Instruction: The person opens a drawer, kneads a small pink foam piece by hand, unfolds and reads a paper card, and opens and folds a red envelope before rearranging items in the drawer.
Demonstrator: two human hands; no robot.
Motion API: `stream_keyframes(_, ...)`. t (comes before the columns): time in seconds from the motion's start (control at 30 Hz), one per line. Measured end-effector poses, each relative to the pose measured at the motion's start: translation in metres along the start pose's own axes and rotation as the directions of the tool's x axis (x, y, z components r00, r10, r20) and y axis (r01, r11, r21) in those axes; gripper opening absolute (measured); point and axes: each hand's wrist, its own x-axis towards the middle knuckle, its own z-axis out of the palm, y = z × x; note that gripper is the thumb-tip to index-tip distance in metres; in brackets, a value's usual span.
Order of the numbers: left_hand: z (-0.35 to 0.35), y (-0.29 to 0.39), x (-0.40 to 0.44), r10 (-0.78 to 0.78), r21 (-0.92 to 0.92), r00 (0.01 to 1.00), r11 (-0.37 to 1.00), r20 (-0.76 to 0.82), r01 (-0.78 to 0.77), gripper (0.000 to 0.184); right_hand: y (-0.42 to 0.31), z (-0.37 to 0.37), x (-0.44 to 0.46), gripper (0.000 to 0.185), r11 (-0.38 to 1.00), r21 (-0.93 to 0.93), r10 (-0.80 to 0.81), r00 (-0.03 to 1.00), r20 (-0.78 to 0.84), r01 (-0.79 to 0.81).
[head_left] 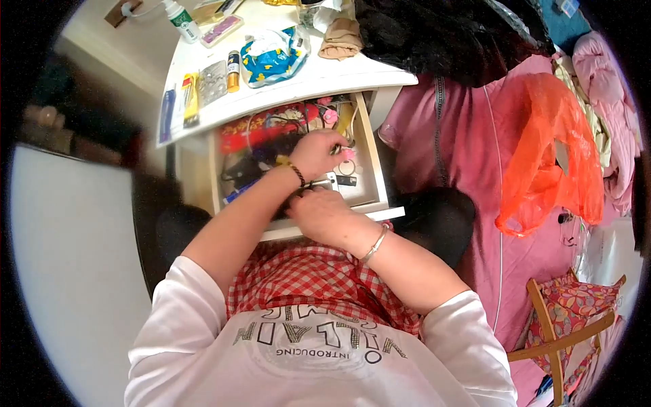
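Note:
An open drawer (375,163) full of small things lies under both hands. Reaching across it, my left hand (317,157) is closed, with a small pink item (348,154) at its fingertips. My right hand (321,213) is lower, near the drawer's front, its fingers curled and partly hidden beneath my left wrist; what they hold is hard to make out. Beside them is a silver-grey object (330,181). A ring-shaped item (347,167) and a small black piece (347,181) lie to the right. Red packaging (239,136) and tangled cords fill the drawer's back left.
On the white tabletop (203,114) stand a blue wipes pack (272,60), an orange-capped tube (233,71), a yellow packet (190,99) and a white-green bottle (181,22). To the right are pink bedding (468,149), an orange plastic bag (553,156) and a wooden-framed fabric holder (569,312).

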Motion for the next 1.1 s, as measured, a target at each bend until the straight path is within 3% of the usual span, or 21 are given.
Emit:
stream_keyframes(0.03, 0.004, -0.002, 0.002, 0.139, 0.028, 0.990, 0.990, -0.029, -0.138, 0.021, 0.000, 0.000, 0.000, 0.025, 1.000, -0.011, 0.003, 1.000, 0.009, -0.003)
stream_keyframes(0.2, 0.017, -0.001, 0.010, 0.232, 0.217, 0.973, 0.950, -0.008, -0.224, 0.021, 0.003, -0.003, 0.000, 0.021, 0.999, 0.031, 0.009, 0.999, 0.037, -0.010)
stream_keyframes(0.3, 0.012, 0.008, 0.019, 0.040, 0.457, 0.990, 0.884, 0.133, -0.097, 0.020, 0.006, 0.006, 0.005, 0.019, 0.999, 0.051, 0.019, 1.000, -0.022, -0.018)
stream_keyframes(0.4, 0.018, 0.004, 0.021, 0.056, 0.379, 0.998, 0.923, 0.028, -0.063, 0.020, 0.007, 0.006, 0.003, 0.018, 0.998, 0.055, 0.022, 0.998, -0.055, -0.019)
stream_keyframes(0.53, 0.020, 0.006, 0.027, 0.085, 0.369, 0.992, 0.922, 0.091, -0.113, 0.020, 0.005, 0.001, 0.003, 0.018, 0.998, 0.049, 0.036, 0.999, -0.002, -0.036)
stream_keyframes(0.83, 0.017, 0.015, 0.048, -0.245, 0.467, 0.932, 0.879, 0.266, 0.098, 0.017, -0.001, -0.010, -0.003, 0.020, 0.998, 0.048, 0.044, 0.999, 0.029, -0.045)
stream_keyframes(0.93, 0.017, 0.015, 0.040, -0.214, 0.431, 0.946, 0.898, 0.243, 0.092, 0.013, 0.001, -0.007, 0.001, 0.019, 0.998, 0.041, 0.040, 0.998, 0.053, -0.042)
stream_keyframes(1.03, 0.023, 0.005, 0.025, -0.020, -0.044, 0.988, 0.999, 0.151, 0.027, 0.007, -0.001, -0.008, 0.000, 0.019, 0.999, 0.029, 0.042, 0.997, 0.067, -0.044)
stream_keyframes(1.1, 0.027, 0.005, 0.022, -0.010, 0.003, 0.972, 1.000, 0.236, 0.010, 0.008, 0.000, -0.005, -0.001, 0.019, 0.999, 0.043, 0.019, 0.999, 0.051, -0.021)
